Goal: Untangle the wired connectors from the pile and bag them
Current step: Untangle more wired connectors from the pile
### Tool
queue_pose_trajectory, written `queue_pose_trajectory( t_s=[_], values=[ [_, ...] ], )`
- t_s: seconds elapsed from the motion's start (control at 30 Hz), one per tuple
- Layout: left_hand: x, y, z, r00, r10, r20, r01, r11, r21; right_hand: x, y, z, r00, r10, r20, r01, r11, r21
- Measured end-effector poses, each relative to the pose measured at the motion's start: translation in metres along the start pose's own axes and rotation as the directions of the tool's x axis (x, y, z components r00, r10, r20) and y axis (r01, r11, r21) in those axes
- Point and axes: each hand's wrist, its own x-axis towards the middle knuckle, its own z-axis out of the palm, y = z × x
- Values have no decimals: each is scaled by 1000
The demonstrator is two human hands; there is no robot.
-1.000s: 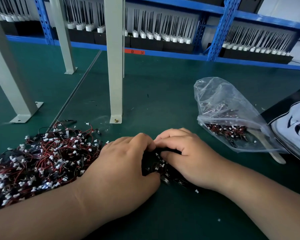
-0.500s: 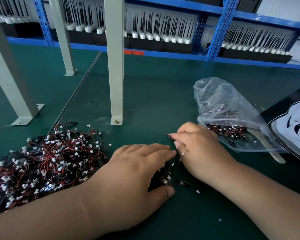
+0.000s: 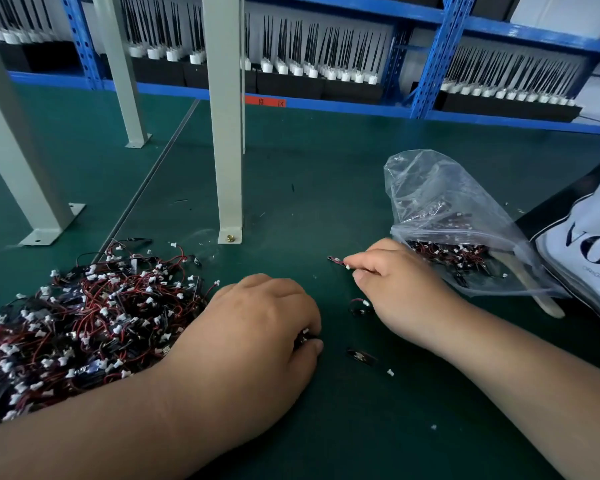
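At centre right of the frame, right hand (image 3: 399, 285) pinches one wired connector (image 3: 336, 260) between thumb and forefinger. The grip is pressed tight on it and the short lead pokes out toward frame left, roughly level with the counter (image 3: 326, 188). Bag (image 3: 447, 209) lies just beside that hand on its right-of-frame side, with connectors already heaped inside (mouth edge is partly hidden by the hand, can't tell how wide it gapes). Key relation: the bag sits on the opposite side of the grip from the connector tip, so the lead points away from it. Right hand is plainly the nearer one. Left hand (image 3: 257, 327) is at frame centre, fingers curled down and pinching a small clump (image 3: 303, 336) at the edge of the pile (image 3: 84, 323), which fills lower left. Two loose connectors (image 3: 359, 306) lie on the counter between the hands. Likely next: wrist swings toward frame right, tip turned to the bag.
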Motion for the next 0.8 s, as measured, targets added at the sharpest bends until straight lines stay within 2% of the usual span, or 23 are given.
queue_pose_trajectory(
  t_s=[0.13,0.27,0.33,0.47,0.57,0.63,0.7,0.8],
  values=[
    [1,-2,0,1000,-21,-16,21,1000,-13,-1,-1,-2,997,0,74,-14,982,186],
    [0,-3,1,999,-33,-37,32,999,-34,2,2,-16,991,75,113,-107,943,315],
    [0,-2,1,998,-36,-47,33,998,-54,3,3,-27,983,73,170,-116,960,256],
    [-1,0,-2,998,-43,-47,38,994,-102,0,3,-43,907,-9,421,-17,998,56],
    [0,0,-3,998,-49,-49,41,986,-162,0,3,-43,882,-77,465,92,996,-8],
    [0,-1,-3,997,-58,-53,47,981,-187,2,6,-42,884,-101,456,124,992,-21],
    [0,-2,-2,996,-73,-55,60,976,-211,5,10,-36,924,-102,369,88,995,54],
    [1,-3,0,993,-101,-57,86,971,-223,9,16,-19,999,-41,21,35,972,233]
  ],
)
